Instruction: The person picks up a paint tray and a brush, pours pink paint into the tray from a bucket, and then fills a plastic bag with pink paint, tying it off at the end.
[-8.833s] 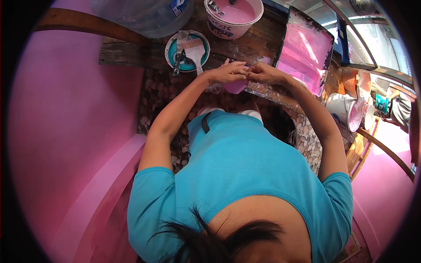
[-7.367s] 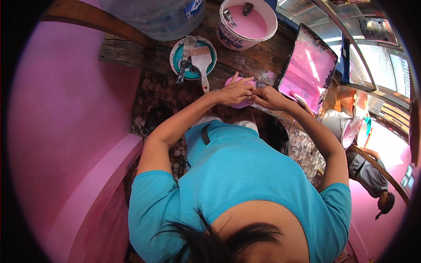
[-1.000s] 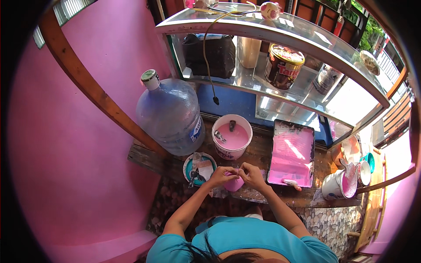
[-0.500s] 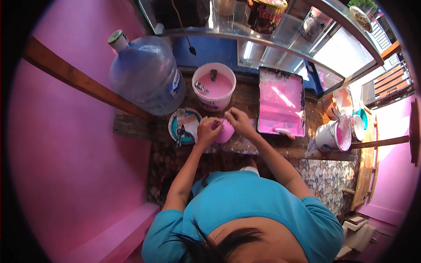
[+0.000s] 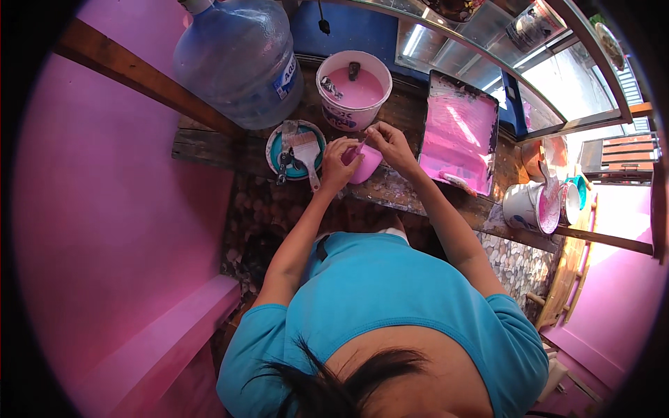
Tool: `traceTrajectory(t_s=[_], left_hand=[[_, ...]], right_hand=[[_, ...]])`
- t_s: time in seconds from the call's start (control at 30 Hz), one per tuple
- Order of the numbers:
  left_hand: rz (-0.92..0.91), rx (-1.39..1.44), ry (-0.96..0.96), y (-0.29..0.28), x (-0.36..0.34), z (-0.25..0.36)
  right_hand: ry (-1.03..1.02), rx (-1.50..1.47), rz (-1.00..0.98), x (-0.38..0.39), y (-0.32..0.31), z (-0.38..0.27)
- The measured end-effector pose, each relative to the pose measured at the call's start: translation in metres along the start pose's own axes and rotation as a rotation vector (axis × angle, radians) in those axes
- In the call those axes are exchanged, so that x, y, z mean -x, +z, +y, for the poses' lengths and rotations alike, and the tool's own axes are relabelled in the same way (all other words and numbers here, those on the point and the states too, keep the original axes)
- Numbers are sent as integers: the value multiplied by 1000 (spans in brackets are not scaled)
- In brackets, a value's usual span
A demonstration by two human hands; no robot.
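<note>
Stirring Pink Paint in a Small Cup

Standing over the work, one sees both hands meet at a small pink cup point(image 5: 367, 164) near the front edge of the wooden desk point(image 5: 209, 143). The left hand point(image 5: 339, 161) is wrapped around the cup's side, steadying it. The right hand point(image 5: 388, 142) is pinched on a thin stick-like tool point(image 5: 360, 144) whose lower end dips toward the cup's mouth; it may be a slim brush, but the view is too small to be sure.

Just left of the cup a flat paintbrush point(image 5: 306, 151) lies across a teal lid point(image 5: 295, 150). Behind it stands a white bucket point(image 5: 352, 90) of pink paint, with a big blue water jug point(image 5: 237, 59) to its left. A paint tray point(image 5: 458, 136), coated pink, sits to the right.

Judging by the layout, paint is already poured into bucket and tray, and the cup looks pink inside. The flat brush lies unused, so painting from the cup seems not yet begun.
</note>
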State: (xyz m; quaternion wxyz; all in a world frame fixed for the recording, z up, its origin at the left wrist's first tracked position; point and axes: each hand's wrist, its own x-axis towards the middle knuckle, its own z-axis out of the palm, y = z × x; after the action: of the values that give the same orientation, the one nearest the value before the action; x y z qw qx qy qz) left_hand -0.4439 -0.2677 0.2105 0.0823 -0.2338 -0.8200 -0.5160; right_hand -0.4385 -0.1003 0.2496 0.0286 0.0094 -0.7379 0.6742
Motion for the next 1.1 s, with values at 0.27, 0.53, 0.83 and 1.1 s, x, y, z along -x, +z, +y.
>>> traceTrajectory(t_s=[0.27,0.53,0.83,1.1], left_hand=[[-116,141,7,9,0,-18],[-129,239,-59,19,2,-21],[-105,80,-32,16,11,-16],[-132,-35,92,18,2,-7]], right_hand=[[155,-458,-12,0,-1,-3],[143,-324,-75,-7,-3,-4],[-271,1067,-433,0,-4,-23],[-132,1327,-692,-9,-5,-21]])
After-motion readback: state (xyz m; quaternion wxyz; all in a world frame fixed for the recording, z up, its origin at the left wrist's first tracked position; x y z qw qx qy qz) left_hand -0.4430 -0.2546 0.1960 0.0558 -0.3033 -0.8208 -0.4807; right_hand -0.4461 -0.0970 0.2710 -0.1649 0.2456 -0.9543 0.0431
